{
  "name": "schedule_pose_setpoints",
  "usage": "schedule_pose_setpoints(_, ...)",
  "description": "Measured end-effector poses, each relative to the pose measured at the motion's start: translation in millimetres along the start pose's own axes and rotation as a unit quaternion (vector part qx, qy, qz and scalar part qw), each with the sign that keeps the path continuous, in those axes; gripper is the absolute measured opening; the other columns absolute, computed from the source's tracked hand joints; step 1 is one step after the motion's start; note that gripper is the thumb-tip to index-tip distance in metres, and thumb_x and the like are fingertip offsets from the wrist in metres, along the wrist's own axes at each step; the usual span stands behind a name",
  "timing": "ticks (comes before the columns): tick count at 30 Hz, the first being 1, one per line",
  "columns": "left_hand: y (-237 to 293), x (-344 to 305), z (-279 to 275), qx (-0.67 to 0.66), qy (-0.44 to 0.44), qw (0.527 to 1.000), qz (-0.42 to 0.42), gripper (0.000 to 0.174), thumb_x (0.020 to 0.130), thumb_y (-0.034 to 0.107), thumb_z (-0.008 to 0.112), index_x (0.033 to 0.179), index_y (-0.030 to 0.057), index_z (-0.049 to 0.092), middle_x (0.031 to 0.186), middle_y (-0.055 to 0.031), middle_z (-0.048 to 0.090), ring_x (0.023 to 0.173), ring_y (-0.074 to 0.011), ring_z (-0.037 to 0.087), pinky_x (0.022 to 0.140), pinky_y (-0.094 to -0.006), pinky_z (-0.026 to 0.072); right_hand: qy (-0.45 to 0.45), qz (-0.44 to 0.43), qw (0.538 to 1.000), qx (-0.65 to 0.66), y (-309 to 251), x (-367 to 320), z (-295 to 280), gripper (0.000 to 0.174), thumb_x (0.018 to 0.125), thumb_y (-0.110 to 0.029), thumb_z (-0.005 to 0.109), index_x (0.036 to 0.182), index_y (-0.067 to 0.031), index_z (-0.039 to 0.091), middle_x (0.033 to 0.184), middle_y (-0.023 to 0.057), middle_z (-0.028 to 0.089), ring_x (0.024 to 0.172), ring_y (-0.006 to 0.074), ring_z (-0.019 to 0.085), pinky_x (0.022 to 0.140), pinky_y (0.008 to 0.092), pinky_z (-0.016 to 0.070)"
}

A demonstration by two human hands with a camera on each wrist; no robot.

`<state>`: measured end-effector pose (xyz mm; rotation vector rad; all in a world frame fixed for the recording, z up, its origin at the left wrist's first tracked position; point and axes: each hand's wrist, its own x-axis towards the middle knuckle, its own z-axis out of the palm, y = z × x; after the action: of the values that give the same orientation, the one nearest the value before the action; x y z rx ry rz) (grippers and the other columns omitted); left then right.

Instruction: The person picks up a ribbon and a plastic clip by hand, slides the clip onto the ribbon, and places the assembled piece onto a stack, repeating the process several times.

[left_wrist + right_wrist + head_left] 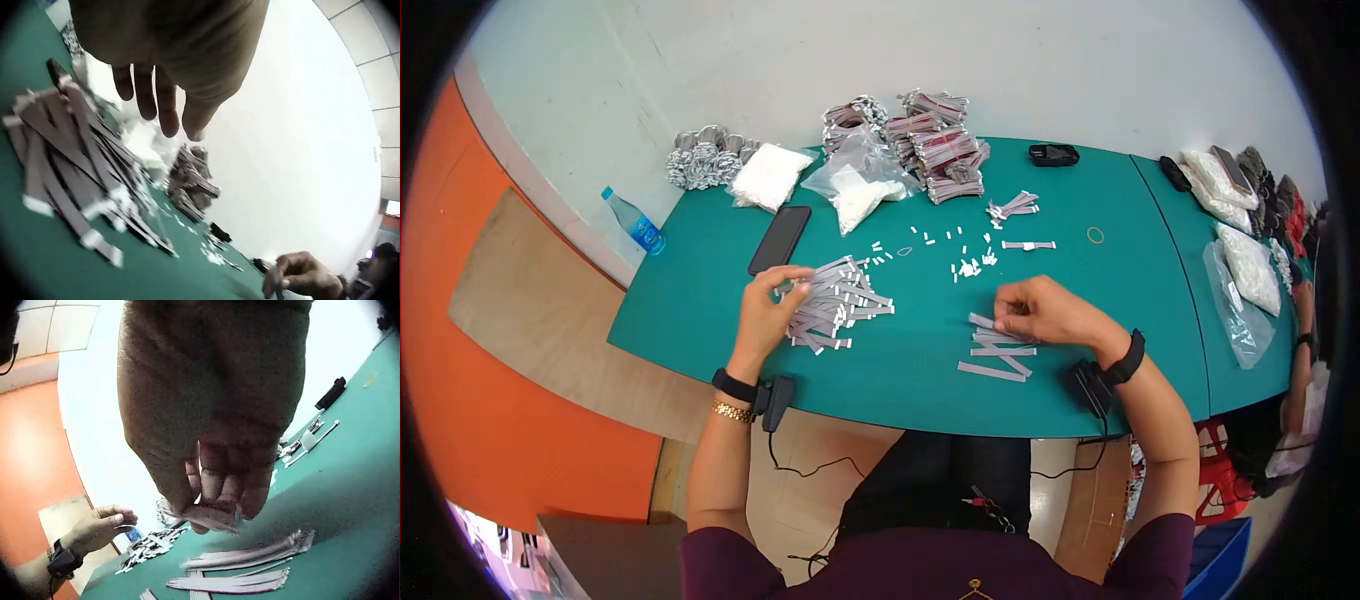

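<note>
The left hand [768, 312] hovers at the left edge of a loose pile of grey strips with white ends [840, 305]. In the left wrist view the left hand's [169, 62] fingers hang relaxed and apart, with no object visible between them. At the right, the right hand [1045, 310] pinches grey strips [215, 517] between thumb and fingers; how many is unclear. Below the right hand [212, 419], several grey strips [992, 371] lie flat on the green table, some crossing others.
Small white pieces [970, 268] are scattered mid-table. Behind stand bundled strips [945, 150], bags of white pieces [770, 177], and a phone [780, 240]. A bottle [635, 222] is at the left edge, a black object [1054, 155] at the back. Another person's arm shows far right.
</note>
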<state>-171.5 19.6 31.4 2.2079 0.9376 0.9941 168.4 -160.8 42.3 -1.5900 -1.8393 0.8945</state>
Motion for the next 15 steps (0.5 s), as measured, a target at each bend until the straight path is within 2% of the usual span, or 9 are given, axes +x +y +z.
schedule_pose_setpoints(2,22.5,10.0,22.9,-0.042,-0.027,0.998,0.030,0.019,0.079,0.013,0.066,0.096,0.0053,0.068,0.098,-0.0069,0.067,0.091,-0.0182,0.058,0.085,-0.0304,0.0417,0.016,-0.015,0.998,0.063,-0.6,3.5,-2.0,0.006,0.077,-0.005,0.063,0.078,-0.0008,0.059,0.066,0.0062,0.061,0.060,0.0118,0.054,0.055,0.0279,0.0427)
schedule_pose_setpoints(4,44.3,17.4,51.2,-0.114,-0.090,0.989,-0.002,0.019,0.079,0.013,0.065,0.097,0.0055,0.068,0.097,-0.0055,0.067,0.090,-0.0155,0.059,0.083,-0.0291,0.0414,0.024,-0.024,0.994,0.101,9.5,8.4,1.2,0.007,0.079,-0.005,0.064,0.081,0.0005,0.061,0.067,0.0020,0.061,0.062,0.0063,0.052,0.056,0.0246,0.0426)
schedule_pose_setpoints(5,52.7,21.9,65.5,-0.149,-0.121,0.981,-0.017,0.019,0.080,0.013,0.065,0.097,0.0056,0.068,0.096,-0.0047,0.067,0.090,-0.0142,0.059,0.082,-0.0284,0.0413,0.031,-0.027,0.992,0.121,15.6,10.8,4.5,0.008,0.079,-0.006,0.065,0.083,0.0002,0.061,0.067,0.0017,0.061,0.062,0.0062,0.052,0.056,0.0244,0.0424)
schedule_pose_setpoints(7,64.8,30.7,92.8,-0.165,-0.169,0.971,0.033,0.020,0.082,0.011,0.063,0.100,0.0028,0.067,0.097,-0.0062,0.067,0.090,-0.0132,0.060,0.082,-0.0272,0.0442,0.041,-0.039,0.985,0.162,23.5,12.1,10.5,0.010,0.080,-0.007,0.065,0.086,-0.0005,0.063,0.067,0.0011,0.061,0.062,0.0061,0.051,0.055,0.0238,0.0420)
schedule_pose_setpoints(8,69.7,35.2,103.2,-0.169,-0.190,0.965,0.057,0.020,0.083,0.010,0.063,0.101,0.0013,0.066,0.098,-0.0069,0.067,0.091,-0.0126,0.060,0.082,-0.0266,0.0456,0.032,-0.015,0.990,0.138,24.0,9.9,9.0,0.011,0.081,-0.009,0.067,0.087,-0.0015,0.064,0.068,-0.0003,0.060,0.063,0.0054,0.051,0.056,0.0229,0.0420)
schedule_pose_setpoints(11,79.6,47.8,125.0,-0.194,-0.231,0.952,0.047,0.020,0.083,0.009,0.063,0.101,0.0012,0.066,0.098,-0.0067,0.067,0.092,-0.0129,0.060,0.084,-0.0271,0.0456,0.004,0.009,0.990,0.142,25.7,5.0,6.7,0.009,0.079,-0.008,0.068,0.083,-0.0016,0.064,0.068,-0.0013,0.060,0.064,0.0050,0.052,0.058,0.0224,0.0424)
schedule_pose_setpoints(15,78.2,59.0,146.3,-0.211,-0.262,0.941,0.041,0.021,0.083,0.009,0.063,0.101,0.0008,0.066,0.099,-0.0070,0.067,0.093,-0.0131,0.060,0.085,-0.0273,0.0456,0.004,-0.011,0.986,0.167,25.8,2.4,7.9,0.007,0.079,-0.007,0.068,0.079,-0.0019,0.063,0.068,-0.0021,0.060,0.063,0.0041,0.051,0.058,0.0224,0.0424)
